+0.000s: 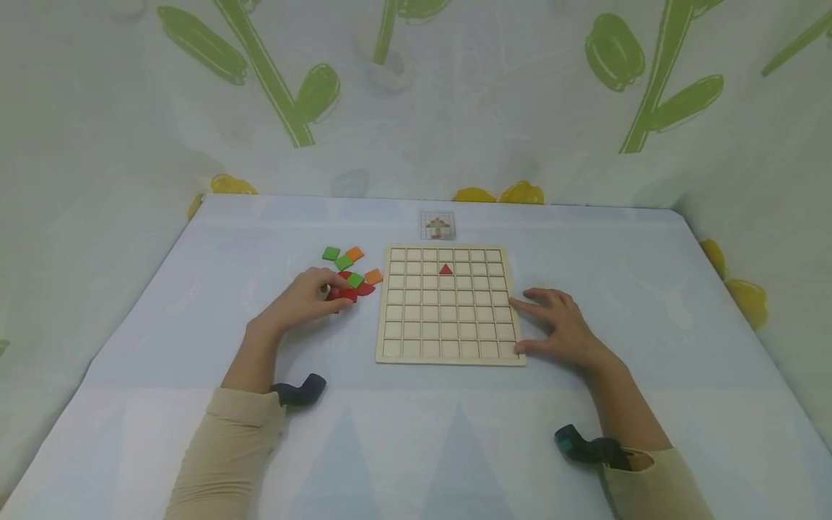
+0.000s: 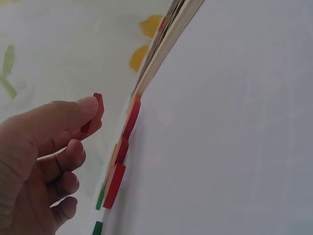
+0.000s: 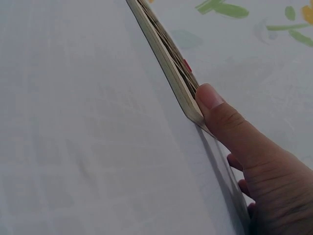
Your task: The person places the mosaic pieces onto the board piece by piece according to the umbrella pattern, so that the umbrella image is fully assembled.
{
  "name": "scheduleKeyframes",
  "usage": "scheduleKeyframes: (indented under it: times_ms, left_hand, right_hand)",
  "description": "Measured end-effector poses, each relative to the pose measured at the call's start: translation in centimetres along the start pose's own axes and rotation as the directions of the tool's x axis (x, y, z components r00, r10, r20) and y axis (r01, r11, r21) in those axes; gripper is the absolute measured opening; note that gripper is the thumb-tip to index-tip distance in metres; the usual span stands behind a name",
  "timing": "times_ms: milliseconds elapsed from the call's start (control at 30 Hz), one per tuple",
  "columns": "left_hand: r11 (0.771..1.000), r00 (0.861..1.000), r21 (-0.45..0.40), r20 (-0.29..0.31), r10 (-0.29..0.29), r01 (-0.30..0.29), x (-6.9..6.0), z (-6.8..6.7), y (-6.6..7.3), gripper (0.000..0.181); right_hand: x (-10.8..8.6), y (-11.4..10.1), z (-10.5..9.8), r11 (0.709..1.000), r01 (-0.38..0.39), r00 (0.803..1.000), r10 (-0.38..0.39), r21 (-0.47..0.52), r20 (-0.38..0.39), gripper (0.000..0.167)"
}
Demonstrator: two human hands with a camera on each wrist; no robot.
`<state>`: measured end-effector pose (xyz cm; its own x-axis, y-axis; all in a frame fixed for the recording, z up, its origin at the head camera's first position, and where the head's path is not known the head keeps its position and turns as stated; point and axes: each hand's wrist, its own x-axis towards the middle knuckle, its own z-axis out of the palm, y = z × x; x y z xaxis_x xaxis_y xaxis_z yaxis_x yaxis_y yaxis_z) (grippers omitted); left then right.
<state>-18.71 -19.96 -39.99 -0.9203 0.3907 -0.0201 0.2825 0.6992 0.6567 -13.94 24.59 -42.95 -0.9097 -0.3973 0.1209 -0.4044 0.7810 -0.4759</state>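
In the left wrist view my left hand pinches a small red tile between thumb and index finger, just above the pile. The head view has this left hand over loose red, green and orange tiles, left of a wooden grid board. A red triangle sits in one upper cell of the board. My right hand rests at the board's right edge, thumb and index finger touching it, the fingers spread. The right wrist view shows its thumb against the board's corner.
A small card with a grid and an arrow-like picture lies behind the board. Green tiles and orange tiles lie left of the board. A leaf-patterned wall stands behind the table.
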Motion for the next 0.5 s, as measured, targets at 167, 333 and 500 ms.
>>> scheduleKeyframes:
  times_ms: [167,333,500]
  left_hand:
    - [0.999,0.999,0.005,0.005,0.038,-0.038,0.5,0.4,0.9,0.024]
    - [0.998,0.998,0.019,0.004,0.066,-0.066,1.1,0.7,1.3,0.023]
    - [0.995,0.996,-0.023,0.013,0.093,-0.093,1.7,1.2,1.7,0.021]
  right_hand:
    - [0.0,-0.1,0.0,1.0,-0.004,1.0,0.004,0.001,-0.006,0.074]
    - [0.0,-0.2,0.0,1.0,-0.01,1.0,0.01,-0.005,-0.008,0.074]
    - [-0.1,-0.2,0.0,1.0,-0.003,1.0,0.003,-0.014,-0.017,0.074]
